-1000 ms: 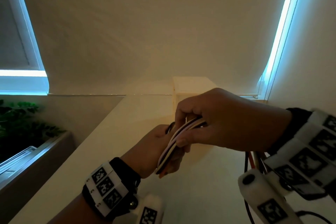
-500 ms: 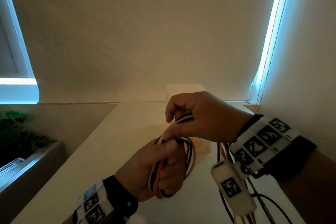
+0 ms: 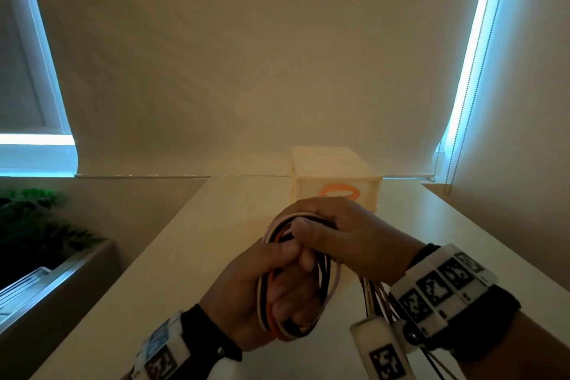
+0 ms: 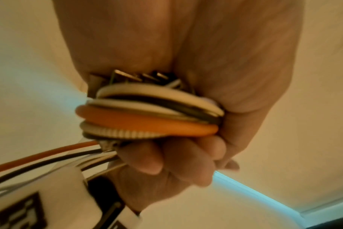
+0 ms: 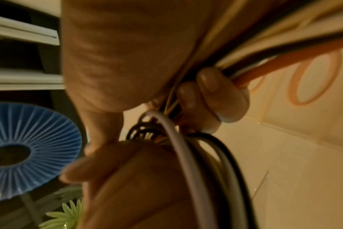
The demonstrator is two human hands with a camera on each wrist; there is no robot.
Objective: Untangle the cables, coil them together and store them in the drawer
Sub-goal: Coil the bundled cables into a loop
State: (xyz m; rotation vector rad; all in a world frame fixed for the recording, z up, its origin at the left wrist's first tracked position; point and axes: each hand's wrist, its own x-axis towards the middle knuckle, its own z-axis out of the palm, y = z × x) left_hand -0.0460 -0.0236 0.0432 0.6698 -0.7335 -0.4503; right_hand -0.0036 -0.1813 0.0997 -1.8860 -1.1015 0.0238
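Gripping the coiled cables (image 3: 296, 293), the left hand (image 3: 246, 293) curls its fingers (image 4: 186, 162) through the loops; right hand (image 3: 348, 237) pinches the loose strands just above, tails trailing rightward toward that wrist.

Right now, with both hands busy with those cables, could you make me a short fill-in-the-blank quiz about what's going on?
1. The left hand grips a coil of cables, and the brightest loop in it is coloured ____.
2. The right hand holds the cables' loose lengths, which trail down past the right ____.
3. Behind the hands, on the table, stands a pale drawer box with an orange ____ on its front.

Missing words: orange; wrist; ring
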